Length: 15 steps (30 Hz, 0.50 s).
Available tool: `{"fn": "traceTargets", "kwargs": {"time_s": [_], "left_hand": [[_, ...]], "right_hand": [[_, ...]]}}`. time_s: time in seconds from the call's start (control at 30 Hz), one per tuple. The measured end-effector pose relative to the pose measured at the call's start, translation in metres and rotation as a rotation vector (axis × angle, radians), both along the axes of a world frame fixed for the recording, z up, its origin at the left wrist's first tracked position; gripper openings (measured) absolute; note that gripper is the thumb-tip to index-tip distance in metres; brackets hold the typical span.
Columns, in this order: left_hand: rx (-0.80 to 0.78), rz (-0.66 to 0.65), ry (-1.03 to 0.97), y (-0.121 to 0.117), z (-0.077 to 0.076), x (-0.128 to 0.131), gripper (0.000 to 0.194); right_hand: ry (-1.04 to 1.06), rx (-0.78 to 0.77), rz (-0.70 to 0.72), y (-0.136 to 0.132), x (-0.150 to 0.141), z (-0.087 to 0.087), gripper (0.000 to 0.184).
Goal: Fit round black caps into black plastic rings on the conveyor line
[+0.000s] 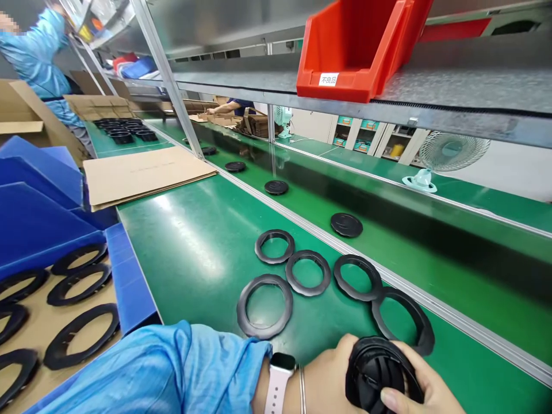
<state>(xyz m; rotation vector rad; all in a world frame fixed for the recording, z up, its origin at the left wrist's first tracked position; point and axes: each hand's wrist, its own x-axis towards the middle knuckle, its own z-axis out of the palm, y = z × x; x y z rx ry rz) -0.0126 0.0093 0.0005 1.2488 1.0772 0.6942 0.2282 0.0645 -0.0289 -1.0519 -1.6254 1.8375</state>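
Note:
Both my hands hold one black round plastic part (379,368) at the bottom edge, just above the green bench (194,241). My left hand (328,376), with a blue sleeve, a white watch and a bracelet, grips its left side. My right hand (433,385) wraps its right side, thumb across the front. Just beyond lie several black rings on the bench: the nearest ring (403,319) touches the held part's far edge, with others in the middle (357,278) and to the left (264,306).
A blue box (129,276) at left holds more black rings on cardboard. Black discs (346,225) ride the conveyor belt behind an aluminium rail. Flat cardboard (146,172) lies further back. A red bin (357,52) sits on the shelf above. A co-worker in blue (38,63) stands far left.

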Motion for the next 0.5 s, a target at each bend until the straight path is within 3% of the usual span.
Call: {"fn": "traceTargets", "kwargs": {"time_s": [0.2, 0.5], "left_hand": [[0.033, 0.009, -0.044, -0.001, -0.006, 0.001, 0.088], [-0.016, 0.022, -0.024, 0.000, 0.005, -0.001, 0.087]], "right_hand": [[0.021, -0.013, 0.015, -0.001, 0.000, 0.000, 0.056], [0.022, -0.004, 0.030, -0.001, -0.003, 0.001, 0.060]]}}
